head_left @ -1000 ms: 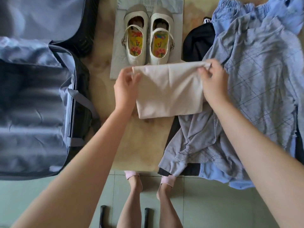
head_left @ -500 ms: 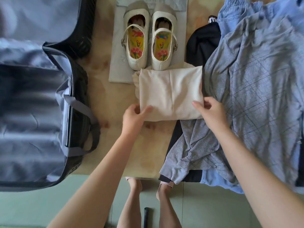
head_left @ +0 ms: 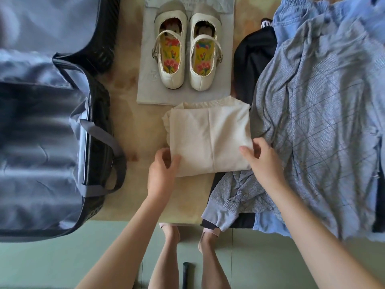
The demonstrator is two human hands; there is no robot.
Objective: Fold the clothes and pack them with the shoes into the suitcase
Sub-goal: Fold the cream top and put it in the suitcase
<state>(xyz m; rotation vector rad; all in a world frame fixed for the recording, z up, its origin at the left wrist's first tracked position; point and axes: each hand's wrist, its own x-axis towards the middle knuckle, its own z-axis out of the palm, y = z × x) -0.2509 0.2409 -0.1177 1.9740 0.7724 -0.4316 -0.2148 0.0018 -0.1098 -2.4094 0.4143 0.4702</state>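
Left hand (head_left: 163,172): pinches folded cream garment (head_left: 210,134) at its 7 o'clock corner.
Right hand (head_left: 264,163): grips its 5 o'clock corner.
Shoes (head_left: 171,78): 12 o'clock of garment.
Suitcase (head_left: 41,142): 9 o'clock, open.

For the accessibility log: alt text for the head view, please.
The left hand and right hand hold the near corners of a folded cream garment on a table. White shoes sit beyond it, an open suitcase lies at left, unfolded blue clothes at right.

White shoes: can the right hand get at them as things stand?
Probably yes: the white shoes sit uncovered just beyond the cream garment, though the right hand now holds that garment's corner.
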